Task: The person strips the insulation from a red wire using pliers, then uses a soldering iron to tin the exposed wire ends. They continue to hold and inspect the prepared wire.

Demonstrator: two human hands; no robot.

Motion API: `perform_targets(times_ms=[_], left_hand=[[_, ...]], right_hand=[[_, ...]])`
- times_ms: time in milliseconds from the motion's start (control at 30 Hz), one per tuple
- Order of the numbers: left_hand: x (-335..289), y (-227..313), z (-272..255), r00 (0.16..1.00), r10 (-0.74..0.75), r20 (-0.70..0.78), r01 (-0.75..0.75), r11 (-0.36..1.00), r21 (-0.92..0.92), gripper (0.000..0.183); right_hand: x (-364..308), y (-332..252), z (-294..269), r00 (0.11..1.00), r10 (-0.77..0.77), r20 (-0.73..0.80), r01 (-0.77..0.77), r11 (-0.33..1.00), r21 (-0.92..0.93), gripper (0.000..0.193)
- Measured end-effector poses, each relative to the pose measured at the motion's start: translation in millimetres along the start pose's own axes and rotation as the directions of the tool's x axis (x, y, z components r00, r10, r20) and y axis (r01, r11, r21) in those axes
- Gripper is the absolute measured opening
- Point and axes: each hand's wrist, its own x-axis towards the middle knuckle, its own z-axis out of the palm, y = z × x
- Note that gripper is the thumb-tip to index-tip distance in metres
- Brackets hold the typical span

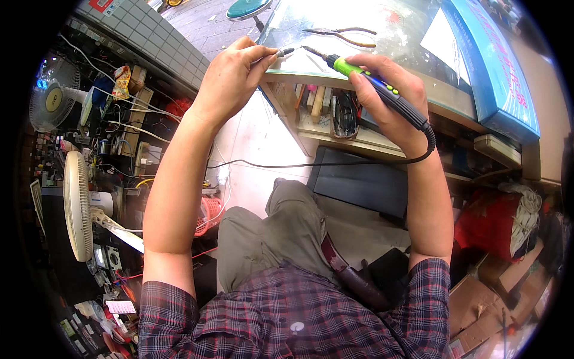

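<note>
My right hand (391, 90) is wrapped round the green and black handle of a soldering iron (373, 84), its tip pointing left over the glass-topped table (365, 18). From the rear of the iron a black cord loops down and runs left across my lap. Between thumb and fingertips, my left hand (239, 72) pinches a small dark cylindrical part with a metal collar (284, 52). A short gap separates that part from the iron's tip. Beyond the iron lie pliers (341, 36) with brown handles, jaws toward the left.
A large blue box (496, 72) stands at the table's right side. Below the tabletop, a shelf (329, 128) holds assorted tools. Two fans (78, 206) and tangled cables crowd the left. A green round stool (248, 8) stands beyond the table; a pink basket (208, 214) sits by my knee.
</note>
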Motion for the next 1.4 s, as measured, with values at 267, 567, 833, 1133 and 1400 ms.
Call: perform_targets(times_ms=[267,567,833,1133,1400], left_hand=[[-0.2,-1.5,1.5,1.0,-0.007,0.002,0.007,1.0,0.012,0.029],[-0.5,0.3,1.6,1.0,-0.021,0.004,0.021,1.0,0.02,0.03],[0.0,-1.4,1.5,1.0,-0.008,0.0,0.008,1.0,0.007,0.03],[0.3,-0.8,0.3,1.0,0.0,0.005,0.0,1.0,0.003,0.03],[0.1,-0.1,-0.2,1.0,-0.012,0.008,0.012,1.0,-0.001,0.029]], right_hand=[[-0.1,0.4,-0.1,1.0,-0.027,0.005,0.027,0.999,-0.023,0.023],[-0.1,-1.5,-1.4,1.0,-0.022,0.019,0.022,0.999,-0.03,0.023],[-0.9,-1.0,-0.1,1.0,0.023,-0.011,-0.022,0.999,0.024,0.022],[0.4,-2.3,-1.8,1.0,-0.018,0.018,0.018,1.0,-0.022,0.022],[11.3,-6.8,-2.4,0.993,0.115,0.007,-0.115,0.993,0.032,0.025]])
